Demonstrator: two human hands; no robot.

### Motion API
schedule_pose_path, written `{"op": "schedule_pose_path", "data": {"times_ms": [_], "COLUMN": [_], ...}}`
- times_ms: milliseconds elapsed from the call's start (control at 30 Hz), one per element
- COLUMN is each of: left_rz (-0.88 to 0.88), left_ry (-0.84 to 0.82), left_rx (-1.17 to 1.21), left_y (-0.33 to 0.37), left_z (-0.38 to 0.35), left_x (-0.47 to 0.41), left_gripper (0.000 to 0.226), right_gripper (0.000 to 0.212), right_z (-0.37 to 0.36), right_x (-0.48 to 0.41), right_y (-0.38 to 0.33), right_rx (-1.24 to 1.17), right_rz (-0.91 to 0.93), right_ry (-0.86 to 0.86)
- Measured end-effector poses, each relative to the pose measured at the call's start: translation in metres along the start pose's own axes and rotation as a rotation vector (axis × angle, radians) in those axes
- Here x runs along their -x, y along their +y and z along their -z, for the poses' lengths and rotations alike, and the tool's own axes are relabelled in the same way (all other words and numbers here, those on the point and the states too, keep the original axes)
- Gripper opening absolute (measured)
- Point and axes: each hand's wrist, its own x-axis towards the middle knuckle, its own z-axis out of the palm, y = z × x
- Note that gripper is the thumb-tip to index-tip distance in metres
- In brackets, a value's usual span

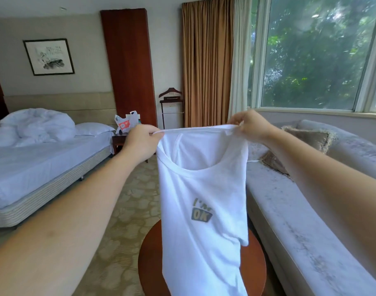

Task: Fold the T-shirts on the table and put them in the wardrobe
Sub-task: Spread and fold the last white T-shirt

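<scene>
A white T-shirt (202, 189) with a small "I'm OK" print hangs in the air in front of me, stretched between both hands at its shoulders. My left hand (141, 142) pinches the left shoulder edge. My right hand (250, 124) pinches the right shoulder near the collar. The shirt's lower part drapes down over a round brown table (258, 263), most of which is hidden behind the cloth. No wardrobe is recognisable in this view.
A bed (39, 159) with crumpled white bedding stands at the left, a nightstand with a plastic bag (126, 122) beside it. A long pale sofa (306, 227) with a brown cushion (298, 148) runs along the right under the window. A wooden valet stand (171, 103) stands by the curtain.
</scene>
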Motion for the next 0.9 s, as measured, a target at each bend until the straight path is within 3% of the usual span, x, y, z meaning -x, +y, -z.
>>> {"op": "schedule_pose_path", "data": {"times_ms": [133,200,267,400,467,567,600,700,833,900], "left_rz": [0.032,0.108,0.187,0.135,0.172,0.179,0.127,0.0,0.033,0.045], "left_ry": [0.216,0.166,-0.016,-0.424,-0.576,-0.802,-0.843,-0.726,-0.272,-0.206], "left_rx": [-0.023,0.03,0.107,0.021,-0.026,-0.084,-0.147,-0.187,0.037,0.073], "left_y": [0.001,0.002,0.003,0.014,0.021,0.02,0.015,-0.001,-0.028,-0.036], "left_z": [0.019,0.025,0.026,0.017,0.009,-0.004,-0.009,-0.026,-0.037,-0.035], "left_x": [0.001,0.002,0.005,0.022,0.031,0.036,0.032,0.02,0.003,0.0], "left_gripper": [0.021,0.019,0.032,0.053,0.044,0.009,0.025,0.053,0.045,0.044], "right_gripper": [0.02,0.023,0.022,0.013,0.014,0.012,0.009,0.009,0.012,0.016], "right_z": [-0.001,0.001,0.004,0.008,0.007,0.003,0.002,-0.006,-0.022,-0.032], "right_x": [0.008,0.013,0.016,0.02,0.018,0.012,0.01,0.004,0.005,0.012], "right_y": [0.018,0.021,0.019,0.001,-0.003,0.004,0.008,0.024,0.052,0.065], "right_rx": [0.11,0.08,0.007,-0.163,-0.191,-0.19,-0.184,-0.122,-0.006,0.0], "right_rz": [-0.075,-0.125,-0.157,-0.116,-0.102,-0.118,-0.128,-0.154,-0.177,-0.175], "right_ry": [0.051,0.079,0.076,-0.067,-0.098,-0.079,-0.069,-0.06,-0.071,-0.07]}}
